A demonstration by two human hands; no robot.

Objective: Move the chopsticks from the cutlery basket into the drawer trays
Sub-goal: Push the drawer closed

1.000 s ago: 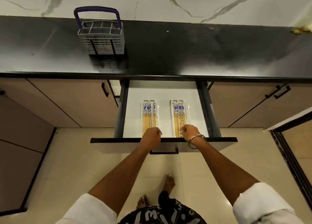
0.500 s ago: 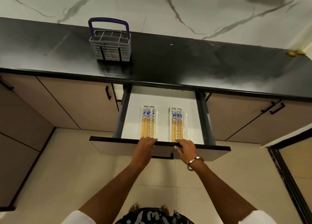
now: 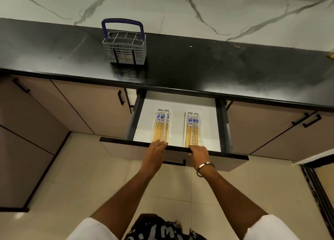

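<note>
The drawer (image 3: 178,111) under the counter stands pulled out. Two clear trays lie side by side in it. The left tray (image 3: 169,129) holds several yellow chopsticks (image 3: 160,129) with blue-and-white tops, and the right tray (image 3: 201,131) holds a similar bundle of chopsticks (image 3: 192,131). My left hand (image 3: 156,149) grips the top edge of the drawer front (image 3: 226,160), just below the left tray. My right hand (image 3: 198,153), with a metal bangle on its wrist, grips the same edge below the right tray. The grey cutlery basket (image 3: 124,49) with a blue handle stands on the counter at the back left; something tan shows through its lower mesh.
The black countertop (image 3: 207,71) runs across the view under a marble wall. Beige cabinet doors with black handles (image 3: 120,100) flank the drawer. A dark door frame (image 3: 318,189) rises at the right. My feet and legs are on the tiled floor (image 3: 90,176).
My hands have come off the near ends of the chopsticks and now hold the drawer front's top edge. Less of the drawer shows beyond the counter. The view has tilted up.
</note>
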